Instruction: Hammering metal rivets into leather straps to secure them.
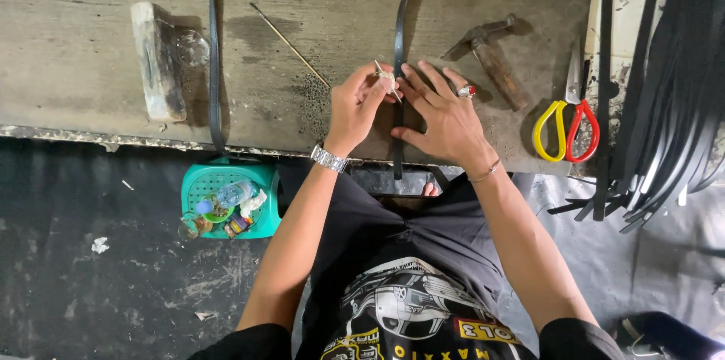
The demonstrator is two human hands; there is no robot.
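My left hand [355, 107] pinches a small brush [388, 79] over the black strap [398, 43] on the workbench [91, 88]. My right hand [442, 114] lies flat, fingers spread, pressing the strap down. Hammer [491, 58] and scissors [568, 122] nearby.

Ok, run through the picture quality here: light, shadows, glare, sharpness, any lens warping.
Head view: even, soft light across the workbench; the hammer and scissors cast short soft shadows down and to the left; mild sheen on the wristwatch, no strong glare; left hand, right hand and black strap are sharp; the bench edge bows slightly, a wide-lens effect; the floor lies dimmer.
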